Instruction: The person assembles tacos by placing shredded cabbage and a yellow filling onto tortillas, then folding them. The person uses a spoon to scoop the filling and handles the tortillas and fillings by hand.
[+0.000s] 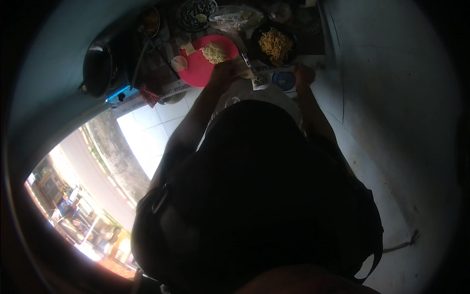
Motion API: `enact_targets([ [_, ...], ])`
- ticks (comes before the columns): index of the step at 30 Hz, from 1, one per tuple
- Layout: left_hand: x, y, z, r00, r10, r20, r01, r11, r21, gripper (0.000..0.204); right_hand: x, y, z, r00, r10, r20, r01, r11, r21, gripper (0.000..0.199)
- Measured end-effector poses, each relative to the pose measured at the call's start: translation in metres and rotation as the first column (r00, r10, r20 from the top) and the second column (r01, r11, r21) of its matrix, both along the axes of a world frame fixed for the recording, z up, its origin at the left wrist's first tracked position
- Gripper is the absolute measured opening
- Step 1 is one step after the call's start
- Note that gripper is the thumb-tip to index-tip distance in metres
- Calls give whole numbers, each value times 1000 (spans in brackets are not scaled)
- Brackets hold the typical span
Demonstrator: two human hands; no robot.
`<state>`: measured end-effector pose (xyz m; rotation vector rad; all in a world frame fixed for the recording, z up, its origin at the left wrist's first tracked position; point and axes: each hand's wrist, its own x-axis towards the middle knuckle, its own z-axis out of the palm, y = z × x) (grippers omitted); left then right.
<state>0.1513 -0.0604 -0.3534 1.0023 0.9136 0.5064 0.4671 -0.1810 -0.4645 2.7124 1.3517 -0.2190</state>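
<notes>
My left hand (pixel 223 74) is at the near edge of a round pink plate (pixel 194 68), beside a piece of brown paper (pixel 243 66). Shadow hides its fingers, so its grip does not show. On the plate lie a heap of pale, crumbly-looking food (pixel 214 53) and a small beige piece (pixel 188 48). My right hand (pixel 304 76) is curled closed at the counter's front edge, to the right of a round blue container (pixel 283 81). Whatever it may hold is hidden. Just beyond, yellow noodles (pixel 275 45) fill a dark round dish (pixel 256 51).
A black pot (pixel 97 69) stands at the left. A clear plastic bag (pixel 237 18) and a dark patterned plate (pixel 190 14) sit at the back. A pale wall (pixel 387 73) bounds the right side. Left, beyond white tiles (pixel 144 116), is a bright outdoor area.
</notes>
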Motion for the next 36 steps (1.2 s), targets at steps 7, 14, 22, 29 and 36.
enact_targets([
  [7,1,-1,4,989,-88,-122,115,964,240,33,5,9,-12,992,84,99,-80,996,-46,46],
  [14,-3,0,-21,997,6,-76,5,989,144,31,-13,0,-14,991,4,-131,36,953,301,33],
  [22,-4,-1,-28,991,-63,-121,83,982,171,34,-19,-9,-9,993,-96,-72,115,930,349,31],
  [29,2,-3,-8,988,-95,-122,124,960,250,33,-28,-11,1,958,259,-120,-121,750,650,31],
  [36,-2,-8,-6,1000,-15,19,14,999,39,33,-27,-12,14,946,194,-259,13,775,631,31],
])
